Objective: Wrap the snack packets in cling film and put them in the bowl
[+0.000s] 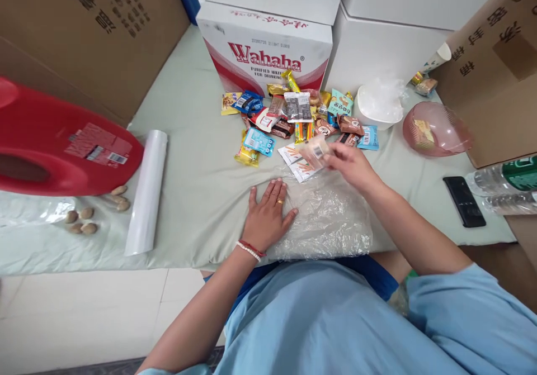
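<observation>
My right hand pinches a small clear-and-tan snack packet with a barcode label. Below that packet lie white packets with orange pictures, partly covered by it. Flat on the cloth, fingers spread, rests my left hand, holding nothing. Beside its thumb a crinkled clear plastic bag is spread out near the front edge. Just beyond both hands is a heap of wrapped snacks, among them a light blue packet, a dark-filled clear packet and a teal packet.
Behind the heap stands a Wahaha water carton. To the right are a white bowl, a pink clear bowl, a phone and plastic bottles. On the left are a white roll, a red jug and several walnut-like nuts.
</observation>
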Available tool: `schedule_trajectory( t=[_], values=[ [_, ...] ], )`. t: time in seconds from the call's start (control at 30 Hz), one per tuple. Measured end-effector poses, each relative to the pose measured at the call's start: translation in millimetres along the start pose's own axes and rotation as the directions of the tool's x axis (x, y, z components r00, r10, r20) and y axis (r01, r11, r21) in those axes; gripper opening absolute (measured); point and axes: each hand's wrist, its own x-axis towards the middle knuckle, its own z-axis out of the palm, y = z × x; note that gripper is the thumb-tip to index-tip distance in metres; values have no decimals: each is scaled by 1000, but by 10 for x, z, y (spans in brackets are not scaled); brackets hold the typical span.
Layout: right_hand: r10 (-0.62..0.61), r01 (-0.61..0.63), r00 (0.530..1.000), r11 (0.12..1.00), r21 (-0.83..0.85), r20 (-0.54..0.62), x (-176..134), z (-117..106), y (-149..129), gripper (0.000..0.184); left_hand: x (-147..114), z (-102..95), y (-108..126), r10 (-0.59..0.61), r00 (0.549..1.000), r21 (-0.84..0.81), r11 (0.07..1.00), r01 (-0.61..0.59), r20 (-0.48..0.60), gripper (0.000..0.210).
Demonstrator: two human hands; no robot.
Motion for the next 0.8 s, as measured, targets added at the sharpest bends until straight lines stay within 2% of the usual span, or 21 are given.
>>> schedule_trajectory(
  t=[0.07,0.17,0.23,0.3,0.5,0.67,0.8],
  values=[
    [-7,7,1000,1000,-23,-14,-418,-17,0,32,1,2,-1,-1,1000,-14,1000,1,-3,70],
    [-131,122,991,950,-286,-14,-940,122,21,31,2,6,-8,1,1000,-23,1000,-1,-1,70],
    [-164,191,981,893,-408,100,-1167,241,53,33,3,8,-12,2,1000,-21,1000,-2,1,71],
    [-167,243,964,868,-434,205,-1279,308,82,33,6,8,-10,2,1000,-17,1000,-2,2,71],
    [-197,299,940,867,-398,277,-1161,284,174,50,15,-5,3,-1,1000,10,1000,0,16,70],
    [-123,246,930,909,-337,346,-1104,304,272,48,-26,-40,-93,-37,998,32,999,35,43,66],
    [-106,212,912,949,-235,395,-903,189,205,45,-70,-46,-183,-41,998,68,997,38,44,63]
  ],
)
